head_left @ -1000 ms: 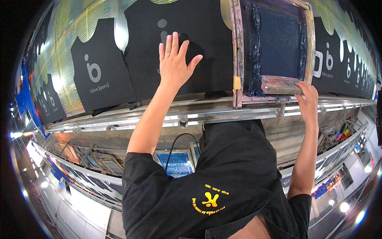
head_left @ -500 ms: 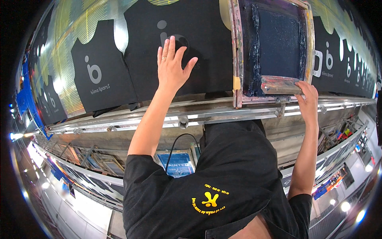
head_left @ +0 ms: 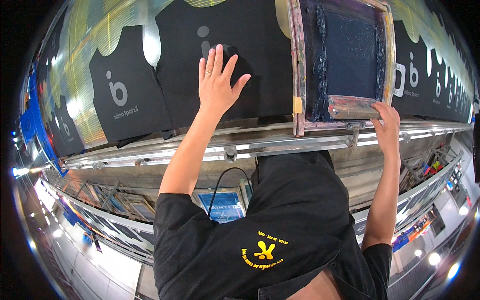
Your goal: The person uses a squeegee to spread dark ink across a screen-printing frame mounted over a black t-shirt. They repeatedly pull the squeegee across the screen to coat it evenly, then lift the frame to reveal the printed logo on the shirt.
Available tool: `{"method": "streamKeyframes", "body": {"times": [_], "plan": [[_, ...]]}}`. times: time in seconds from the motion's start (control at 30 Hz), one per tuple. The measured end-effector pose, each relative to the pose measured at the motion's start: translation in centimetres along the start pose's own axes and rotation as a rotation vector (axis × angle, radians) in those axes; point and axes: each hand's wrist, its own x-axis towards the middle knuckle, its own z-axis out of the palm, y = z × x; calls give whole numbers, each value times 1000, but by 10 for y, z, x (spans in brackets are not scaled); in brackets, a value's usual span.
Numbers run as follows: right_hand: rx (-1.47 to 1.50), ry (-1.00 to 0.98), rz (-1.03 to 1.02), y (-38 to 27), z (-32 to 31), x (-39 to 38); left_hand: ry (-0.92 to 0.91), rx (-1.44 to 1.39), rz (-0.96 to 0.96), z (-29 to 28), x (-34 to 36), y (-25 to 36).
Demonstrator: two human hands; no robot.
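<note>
My left hand (head_left: 217, 86) is spread flat over the black fabric panel (head_left: 190, 90), covering part of its faint grey print; I cannot tell whether the palm presses on the cloth. My right hand (head_left: 387, 116) grips the end of a squeegee (head_left: 352, 107), which lies across the near end of a screen-printing frame (head_left: 298, 75). Dark ink (head_left: 321, 60) streaks both sides of the mesh inside the frame. Whatever lies beneath the frame is hidden.
Left of my hand lies another black panel (head_left: 120, 95) with a grey print. More printed panels (head_left: 412, 82) continue on the right. A metal rail (head_left: 200, 151) runs along the table's near edge, with a bracket (head_left: 354, 135) below the frame. Framed screens (head_left: 145, 207) stand under it.
My left hand has shifted very slightly, its fingers a little more spread. My right hand, the squeegee and the frame stay in place.
</note>
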Motion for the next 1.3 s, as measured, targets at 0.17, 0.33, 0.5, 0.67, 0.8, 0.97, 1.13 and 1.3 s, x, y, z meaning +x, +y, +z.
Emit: {"method": "streamKeyframes", "body": {"times": [0.17,0.33,0.5,0.67,0.8,0.97,1.13,1.3], "plan": [[3,-9,4,0,-1,1,36,4,-26,6,5,-1],[-6,5,-5,0,0,1,16,2,-30,5,0,2],[-1,31,-22,-1,0,1,42,-10,-56,9,5,4],[-24,44,-32,3,4,-1,14,-23,-53,7,-4,8],[-15,43,-34,2,4,0,79,-42,-55,9,1,7],[-27,32,-24,2,3,-2,49,-222,18,5,-16,1],[-11,30,-23,3,3,-2,54,-128,-67,10,-18,8],[-17,15,-26,3,2,2,-7,64,-79,21,1,11]]}}
